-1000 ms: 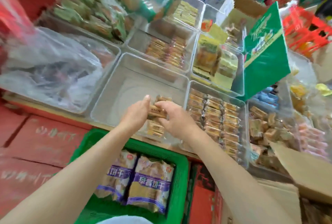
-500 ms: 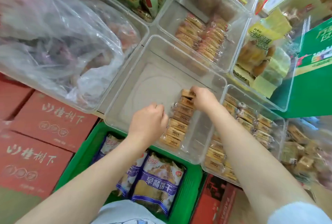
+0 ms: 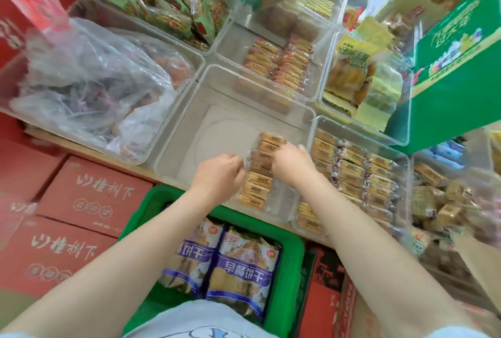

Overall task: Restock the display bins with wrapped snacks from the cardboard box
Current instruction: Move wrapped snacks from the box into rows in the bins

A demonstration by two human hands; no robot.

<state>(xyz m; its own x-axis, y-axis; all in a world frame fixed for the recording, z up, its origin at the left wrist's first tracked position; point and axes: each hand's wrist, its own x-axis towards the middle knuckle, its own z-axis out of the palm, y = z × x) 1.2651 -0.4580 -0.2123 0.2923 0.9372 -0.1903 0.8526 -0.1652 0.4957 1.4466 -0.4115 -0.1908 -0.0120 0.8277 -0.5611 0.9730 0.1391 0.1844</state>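
Observation:
A clear display bin [image 3: 225, 131] in the middle holds one row of tan wrapped snacks [image 3: 257, 188] along its right side; the rest of its floor is bare. My left hand [image 3: 218, 172] has curled fingers at the left edge of the row, pinching a wrapper. My right hand [image 3: 291, 160] reaches in from the right, its fingers curled over the snacks in the upper part of the row. A brown cardboard box flap [image 3: 477, 259] shows at the lower right; its inside is hidden.
The bin to the right [image 3: 352, 172] is full of similar snacks. Other clear bins hold biscuits and cakes behind. A crumpled plastic bag [image 3: 89, 88] fills the left bin. A green crate [image 3: 292, 270] with purple biscuit bags sits below; red cartons [image 3: 89, 196] lie at left.
The view has tipped down over the bin. The row of snacks grew toward the back, and both hands now work at its middle and upper part.

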